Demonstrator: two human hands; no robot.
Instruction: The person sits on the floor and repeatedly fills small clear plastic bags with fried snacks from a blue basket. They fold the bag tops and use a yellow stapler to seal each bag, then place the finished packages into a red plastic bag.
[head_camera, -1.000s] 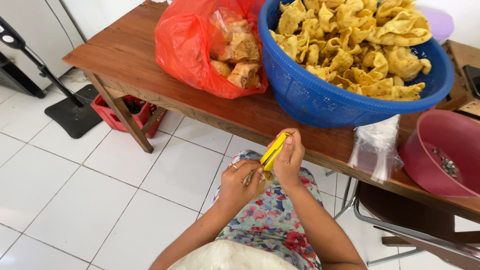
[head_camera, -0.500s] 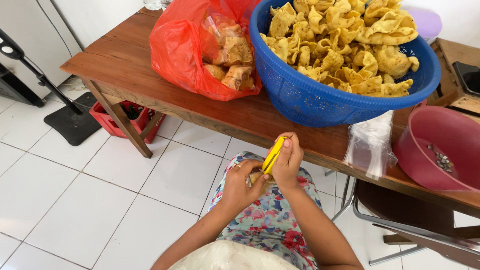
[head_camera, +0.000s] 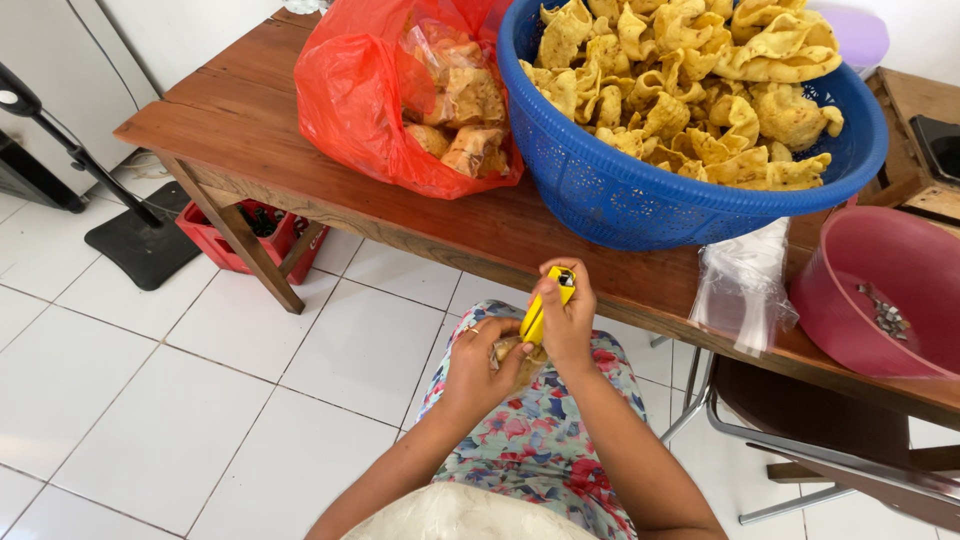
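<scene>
The right hand (head_camera: 568, 322) is closed around a small yellow plastic stapler (head_camera: 541, 308), held upright just in front of the near edge of the brown wooden counter (head_camera: 240, 110). The left hand (head_camera: 480, 362), just beside it, pinches a small clear packet of snacks (head_camera: 518, 356) at the stapler's lower end. Behind them on the counter stand a big blue plastic basket (head_camera: 640, 200) of yellow crackers, a red plastic bag (head_camera: 370, 90) to its left and a pink plastic bowl (head_camera: 890, 290) to its right.
</scene>
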